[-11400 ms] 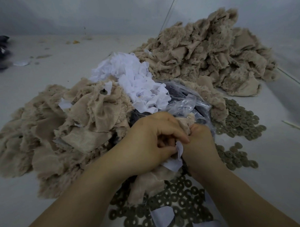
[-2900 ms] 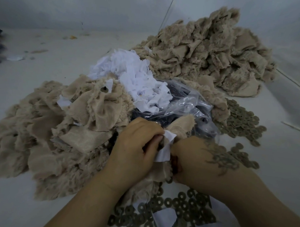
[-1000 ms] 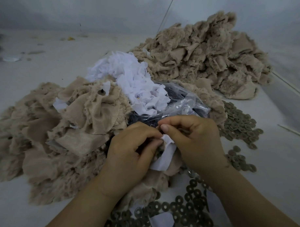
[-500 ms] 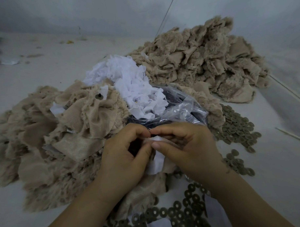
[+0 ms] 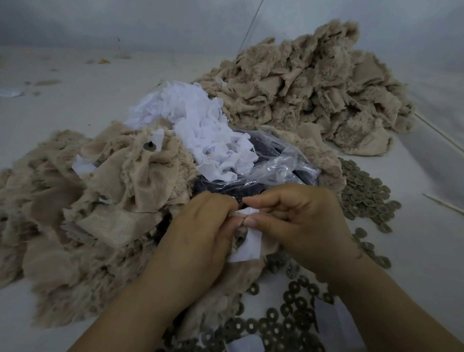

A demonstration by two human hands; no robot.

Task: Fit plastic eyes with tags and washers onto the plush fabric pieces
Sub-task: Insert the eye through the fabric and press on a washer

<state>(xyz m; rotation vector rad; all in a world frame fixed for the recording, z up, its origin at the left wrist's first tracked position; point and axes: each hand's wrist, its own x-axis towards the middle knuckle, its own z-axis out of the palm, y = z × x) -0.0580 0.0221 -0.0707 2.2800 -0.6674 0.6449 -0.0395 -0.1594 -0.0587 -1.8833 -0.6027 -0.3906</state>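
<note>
Pinching a white rectangular fabric tag (image 5: 247, 245) against a beige plush fabric piece (image 5: 229, 286) at lower centre, left hand (image 5: 201, 237) and right hand (image 5: 303, 226) meet fingertip to fingertip.
Both curl around it; dull round plastic washers (image 5: 283, 324) lie scattered below, and a clear plastic bag (image 5: 272, 169) sits just above.

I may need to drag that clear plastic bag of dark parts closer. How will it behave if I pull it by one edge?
The clear plastic bag looks thin and crumpled, so it will probably stretch and deform rather than slide as one piece. The white tags heaped against its far side would likely tumble off. Its mouth seems open, so the dark parts may spill.
</note>
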